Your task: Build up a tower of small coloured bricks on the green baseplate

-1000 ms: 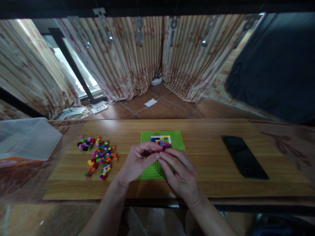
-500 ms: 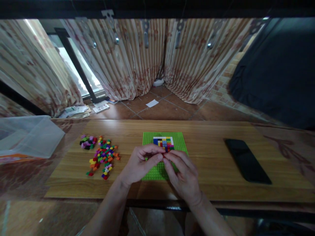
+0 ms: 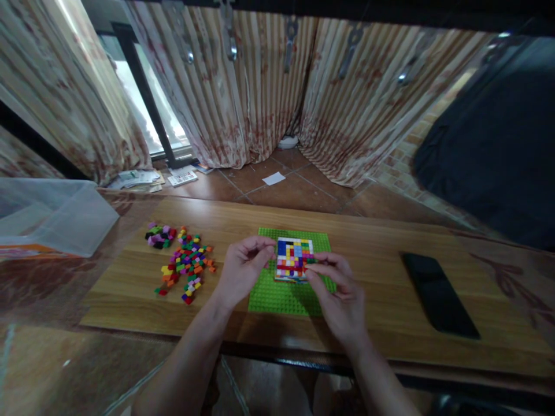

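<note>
A green studded baseplate (image 3: 269,297) lies on the wooden table, bearing a square block of small multicoloured toy bricks (image 3: 295,254). A red strip of bricks (image 3: 288,267) crosses the block near its front edge. My right hand (image 3: 342,294) is at the block's right side, thumb and fingertips closed around a small red brick at the end of that strip. Just left of the block, my left hand (image 3: 245,268) hovers over the baseplate in a pinch. Anything between its fingertips is too small to make out.
Loose coloured bricks (image 3: 188,263) lie in a scattered pile on the table's left. A black phone (image 3: 437,294) rests on the right. At the far left stands a translucent plastic bin (image 3: 82,214). Beyond the table are papers (image 3: 136,179) on the tiled floor and striped curtains.
My hands have moved apart from their meeting point over the block, uncovering it. The right hand is now at the block's right side, the left at its left. The camera view has tilted slightly.
</note>
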`<action>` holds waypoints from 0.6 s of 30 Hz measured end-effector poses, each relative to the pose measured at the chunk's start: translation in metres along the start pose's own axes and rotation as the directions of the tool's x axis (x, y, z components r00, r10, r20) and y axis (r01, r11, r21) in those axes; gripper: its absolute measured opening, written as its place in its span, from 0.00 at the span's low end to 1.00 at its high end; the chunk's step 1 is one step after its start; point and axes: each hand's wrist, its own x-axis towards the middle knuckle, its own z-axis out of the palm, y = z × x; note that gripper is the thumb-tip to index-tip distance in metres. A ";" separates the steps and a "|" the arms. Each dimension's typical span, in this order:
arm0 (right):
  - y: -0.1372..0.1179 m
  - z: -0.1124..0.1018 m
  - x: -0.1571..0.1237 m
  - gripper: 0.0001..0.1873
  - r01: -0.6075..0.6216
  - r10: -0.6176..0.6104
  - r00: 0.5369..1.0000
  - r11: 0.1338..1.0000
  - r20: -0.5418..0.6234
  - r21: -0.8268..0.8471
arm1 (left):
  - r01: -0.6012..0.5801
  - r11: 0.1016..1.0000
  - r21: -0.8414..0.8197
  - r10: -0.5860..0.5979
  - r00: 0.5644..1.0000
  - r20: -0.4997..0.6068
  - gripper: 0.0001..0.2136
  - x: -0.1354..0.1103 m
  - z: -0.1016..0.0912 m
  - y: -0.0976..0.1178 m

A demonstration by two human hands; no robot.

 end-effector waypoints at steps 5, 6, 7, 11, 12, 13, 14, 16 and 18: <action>0.001 0.002 0.000 0.05 0.012 -0.012 1.000 0.998 0.007 -0.058 | 0.010 1.000 -0.002 -0.010 1.000 0.005 0.06 0.000 0.000 0.001; 0.002 0.002 0.000 0.05 0.010 -0.010 1.000 0.998 0.004 -0.060 | 0.012 1.000 -0.002 -0.012 1.000 0.003 0.06 -0.001 0.000 0.001; 0.003 0.002 0.001 0.05 0.009 -0.009 1.000 0.998 0.001 -0.060 | 0.014 1.000 -0.002 -0.014 1.000 0.000 0.06 -0.001 0.000 0.001; 0.003 0.003 0.000 0.05 0.012 -0.012 1.000 0.999 -0.010 -0.048 | 0.024 1.000 0.002 -0.024 1.000 0.009 0.06 -0.001 -0.001 -0.001; 0.003 0.003 0.000 0.04 0.014 -0.015 1.000 0.999 -0.017 -0.048 | 0.024 1.000 0.005 -0.024 1.000 0.017 0.06 -0.001 -0.001 -0.002; 0.003 0.004 0.000 0.04 0.016 -0.018 0.999 0.999 -0.027 -0.050 | 0.023 1.000 0.010 -0.023 0.999 0.028 0.06 -0.001 -0.001 -0.002; 0.003 0.004 0.000 0.04 0.018 -0.020 0.999 0.998 -0.038 -0.052 | 0.021 1.000 0.015 -0.021 0.999 0.037 0.06 -0.001 -0.001 -0.002; 0.004 0.004 0.000 0.04 0.019 -0.022 0.998 0.998 -0.057 -0.059 | 0.017 1.000 0.020 -0.018 0.999 0.052 0.06 -0.001 -0.001 -0.002; 0.004 0.004 0.001 0.04 0.013 -0.017 0.998 0.998 -0.060 -0.055 | 0.020 1.000 0.019 -0.021 0.998 0.059 0.06 -0.001 0.000 -0.002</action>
